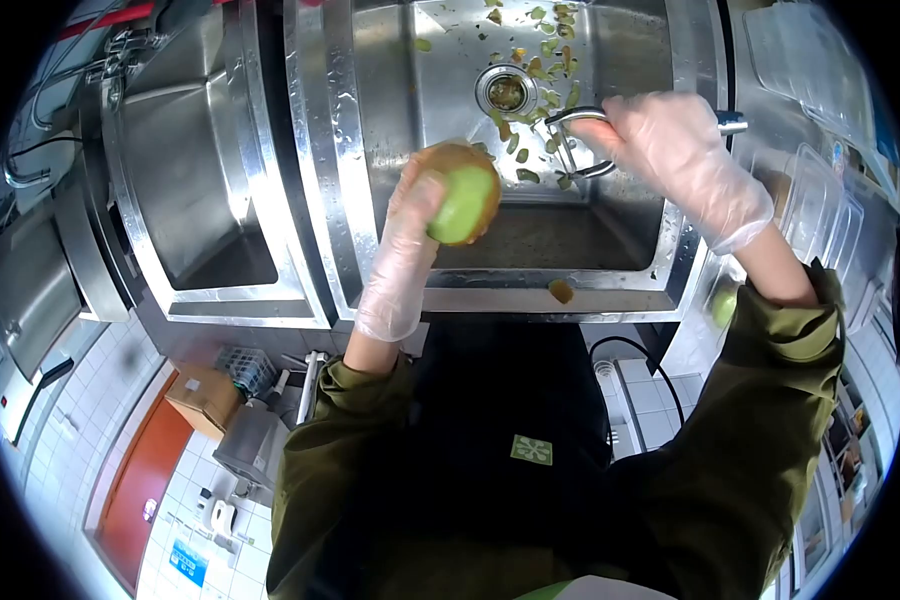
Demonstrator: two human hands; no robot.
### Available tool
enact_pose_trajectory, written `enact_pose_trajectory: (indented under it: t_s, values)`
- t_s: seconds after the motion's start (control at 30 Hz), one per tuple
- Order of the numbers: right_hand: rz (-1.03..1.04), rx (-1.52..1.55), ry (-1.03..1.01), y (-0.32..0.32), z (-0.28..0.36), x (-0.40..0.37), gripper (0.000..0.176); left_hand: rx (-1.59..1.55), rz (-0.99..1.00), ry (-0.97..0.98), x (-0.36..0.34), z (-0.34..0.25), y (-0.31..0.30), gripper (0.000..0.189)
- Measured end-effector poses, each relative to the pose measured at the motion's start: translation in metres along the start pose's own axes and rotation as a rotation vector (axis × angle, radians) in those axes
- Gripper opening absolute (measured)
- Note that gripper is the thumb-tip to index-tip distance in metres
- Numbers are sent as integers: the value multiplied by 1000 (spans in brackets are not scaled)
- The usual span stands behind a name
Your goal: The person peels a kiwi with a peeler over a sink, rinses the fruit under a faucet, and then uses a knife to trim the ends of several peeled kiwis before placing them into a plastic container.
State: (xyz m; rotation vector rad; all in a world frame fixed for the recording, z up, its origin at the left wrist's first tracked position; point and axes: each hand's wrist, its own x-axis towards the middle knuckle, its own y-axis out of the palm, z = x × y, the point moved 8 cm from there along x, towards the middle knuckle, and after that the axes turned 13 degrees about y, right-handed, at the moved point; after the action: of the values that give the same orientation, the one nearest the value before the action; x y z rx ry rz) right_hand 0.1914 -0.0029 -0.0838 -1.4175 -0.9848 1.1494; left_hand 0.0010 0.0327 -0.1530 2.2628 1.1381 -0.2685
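My left hand (402,245), in a clear plastic glove, holds a round fruit (466,203) with brown skin and a bare green patch facing right. To its right, my gloved right hand (670,145) is closed round a metal peeler (577,150), whose handle end sticks out past the hand. Peeler and fruit are apart, both above a steel sink (390,120). Green and brown peelings (550,70) lie scattered on the sink floor, around the drain (506,92).
A second sink basin (185,140) is on the left. One brown peeling (561,291) lies on the near rim. Clear plastic containers (820,210) stand at the right, with a green fruit (723,306) near my right sleeve. A cardboard box (204,400) is at the lower left.
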Motion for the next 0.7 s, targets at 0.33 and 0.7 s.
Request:
enact_pose_trajectory:
  t_s: [0.33,0.7]
  values:
    - [20,246,-67,-30,42,-15,40,-48,-126,68,8,-9,17,62]
    - [20,176,45,-29,39,-17,48,-330,-370,92,13,15,27,42]
